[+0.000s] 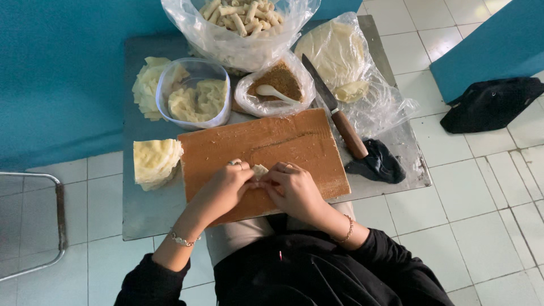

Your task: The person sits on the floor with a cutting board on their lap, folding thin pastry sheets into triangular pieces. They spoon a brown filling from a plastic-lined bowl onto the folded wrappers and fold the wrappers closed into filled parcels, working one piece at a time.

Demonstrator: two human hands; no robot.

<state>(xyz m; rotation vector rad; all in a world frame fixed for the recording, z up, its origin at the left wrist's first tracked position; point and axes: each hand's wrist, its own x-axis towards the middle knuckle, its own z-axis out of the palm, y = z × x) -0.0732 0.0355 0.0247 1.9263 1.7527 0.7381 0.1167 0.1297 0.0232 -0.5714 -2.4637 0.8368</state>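
My left hand [222,187] and my right hand [293,190] meet over the near edge of a brown wooden board [266,141]. Both pinch a small pale pastry roll [259,170], of which only the top end shows between the fingers. The left hand wears a ring and a bracelet, and the right wrist carries a bracelet too. A stack of pale thin wrappers [154,162] lies just left of the board. Behind the board stands a plastic bag of brown filling [277,82] with a white spoon [272,92] in it.
A low metal table [141,209] holds everything. At the back are a bag of finished rolls [241,20], a clear tub of wrappers [195,96] and a bagged wrapper stack [334,51]. A wooden-handled knife [334,110] and black cloth [378,162] lie right. A black bag [490,103] is on the tiles.
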